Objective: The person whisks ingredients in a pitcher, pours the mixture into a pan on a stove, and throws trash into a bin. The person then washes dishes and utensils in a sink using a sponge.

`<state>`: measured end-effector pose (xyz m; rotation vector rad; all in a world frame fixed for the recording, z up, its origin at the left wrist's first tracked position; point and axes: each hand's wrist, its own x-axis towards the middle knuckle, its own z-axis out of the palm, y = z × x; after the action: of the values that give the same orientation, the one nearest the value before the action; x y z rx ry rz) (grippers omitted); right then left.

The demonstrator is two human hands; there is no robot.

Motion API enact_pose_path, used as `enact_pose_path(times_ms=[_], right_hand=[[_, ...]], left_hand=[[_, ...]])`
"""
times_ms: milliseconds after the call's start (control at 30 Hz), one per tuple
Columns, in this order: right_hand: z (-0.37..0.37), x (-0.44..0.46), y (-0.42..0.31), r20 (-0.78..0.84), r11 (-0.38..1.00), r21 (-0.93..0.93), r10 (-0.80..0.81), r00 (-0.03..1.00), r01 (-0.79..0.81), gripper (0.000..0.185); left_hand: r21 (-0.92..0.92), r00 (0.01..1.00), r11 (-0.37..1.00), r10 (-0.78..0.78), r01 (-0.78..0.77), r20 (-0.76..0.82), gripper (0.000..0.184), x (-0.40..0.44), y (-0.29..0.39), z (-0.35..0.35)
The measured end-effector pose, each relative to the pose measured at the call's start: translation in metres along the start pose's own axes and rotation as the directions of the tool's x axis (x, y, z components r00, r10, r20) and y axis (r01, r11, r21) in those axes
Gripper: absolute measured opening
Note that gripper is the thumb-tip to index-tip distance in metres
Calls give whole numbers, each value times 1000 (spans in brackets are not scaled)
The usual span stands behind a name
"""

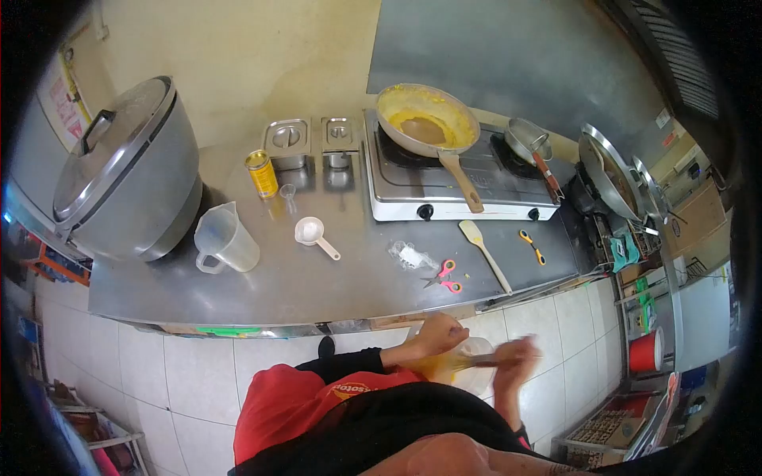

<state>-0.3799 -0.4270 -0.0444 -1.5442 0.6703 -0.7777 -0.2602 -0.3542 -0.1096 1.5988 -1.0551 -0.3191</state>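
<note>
Steel desk (317, 289) lies beyond right fingers (509, 356) clamping a whisk (479, 361), yellow mixture (435, 367) beside them seemingly part-blended, hold of left fingers (456, 336) unclear.

Free passage along the counter (341, 297) front between 2 obstacles: jug (230, 242) and pink scissors (442, 278).

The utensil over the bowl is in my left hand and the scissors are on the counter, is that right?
Not quite: the utensil over the bowl is in your right hand, as the head view shows. The scissors are indeed on the counter.
</note>
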Motion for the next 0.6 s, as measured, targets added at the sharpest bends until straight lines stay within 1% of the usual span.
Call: enact_pose_path(times_ms=[33, 67, 100, 133, 167, 200, 233, 267, 300, 333, 367, 400, 433, 467, 500, 533, 567, 600], right_hand=[[-8, 6, 5, -70, 998, 33, -58, 996, 60, 37], [-12, 8, 13, -141, 991, 58, -112, 984, 121, 37], [2, 0, 30, 45, 984, -136, -114, 992, 119, 34], [-1, -3, 33, 165, 996, -69, 59, 985, -48, 29], [1, -3, 20, 297, 976, -21, 212, 931, -216, 24], [6, -5, -7, 126, 985, 123, 101, 987, -117, 25], [-10, 6, -15, 148, 856, 504, 45, 988, -114, 28], [-15, 11, -10, 56, 888, 460, -32, 998, 2, 28], [-18, 13, 0, -29, 910, 398, -113, 993, 115, 28], [-7, 4, 19, 53, 992, 123, -42, 998, 35, 29], [6, -4, 34, 113, 986, -162, 46, 992, -27, 29], [9, 2, 26, 240, 984, 3, 173, 955, -179, 31], [20, 5, -1, -28, 964, 168, 216, 976, -208, 32], [16, 8, -39, 84, 919, 374, 102, 991, -126, 33], [9, 12, -63, 167, 822, 566, -36, 985, -66, 33], [7, 15, -28, -69, 895, 443, -25, 997, 53, 33], [3, 15, 34, 3, 958, -160, -242, 970, 239, 31], [15, 10, 20, 206, 985, -148, -59, 977, 91, 26]], left_hand=[[-5, 1000, 1000, -4, 4, -1, 30, 4, 7, -4], [-84, 996, 994, -69, 64, -64, 30, 7, 13, -6], [-162, 983, 980, -138, 118, -118, 30, 6, 15, -8], [-190, 993, 977, -107, 96, -48, 31, 1, 8, -2], [-189, 993, 978, -103, 90, -57, 31, 2, 2, 0], [-105, 998, 993, -48, 45, -28, 31, 0, -5, 0], [-25, 1000, 1000, 2, -2, 4, 30, 0, -2, -6], [-50, 998, 997, -60, 59, -13, 30, -2, 2, -10], [-58, 998, 996, -62, 61, -18, 30, 0, 6, -15], [-82, 993, 991, -111, 108, -38, 30, 0, 7, -20], [-102, 986, 983, -157, 150, -58, 31, 0, 7, -23], [-104, 986, 984, -155, 147, -69, 31, 0, 4, -20], [-118, 985, 983, -153, 142, -84, 30, -3, -3, -16], [-135, 983, 981, -156, 143, -93, 30, -7, -7, -14], [-137, 982, 979, -162, 148, -95, 30, -6, -3, -18], [-110, 982, 982, -166, 156, -90, 30, -2, 6, -25], [-82, 981, 983, -173, 167, -83, 29, -4, 11, -28], [-80, 981, 982, -177, 171, -85, 29, -8, 7, -28]])
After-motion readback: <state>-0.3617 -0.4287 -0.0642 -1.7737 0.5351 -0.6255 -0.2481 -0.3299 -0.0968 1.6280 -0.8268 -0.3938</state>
